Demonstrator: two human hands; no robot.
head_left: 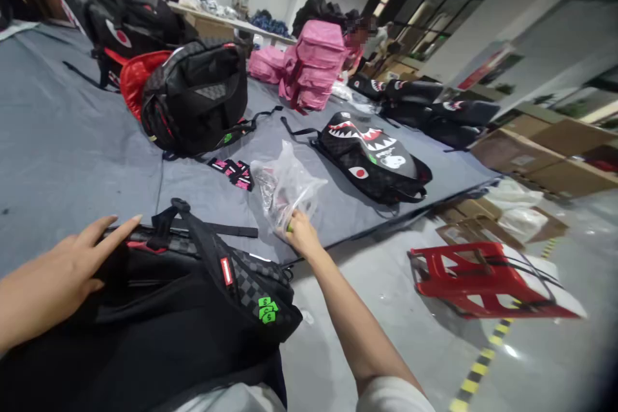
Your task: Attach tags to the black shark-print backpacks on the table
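Observation:
A black checkered backpack [193, 309] with green patches and a red label lies in front of me, its main opening facing up. My left hand [67, 270] rests at the rim of that opening, fingers stretched out and apart. Stretched forward, my right hand [302, 235] is at a clear plastic bag [284, 180] near the table edge. Its fingers are curled, and a bit of something yellow-green shows at them; what they hold is mostly hidden. Left of the plastic bag lie several small black-and-pink tags [234, 174].
A black backpack with red lining [197, 96] and a shark-face backpack [371, 154] lie on the grey-covered table [193, 190]. Pink backpacks [313, 64] are stacked behind. A red stool [463, 277] and cardboard boxes [545, 148] are on the right. Other people are farther back.

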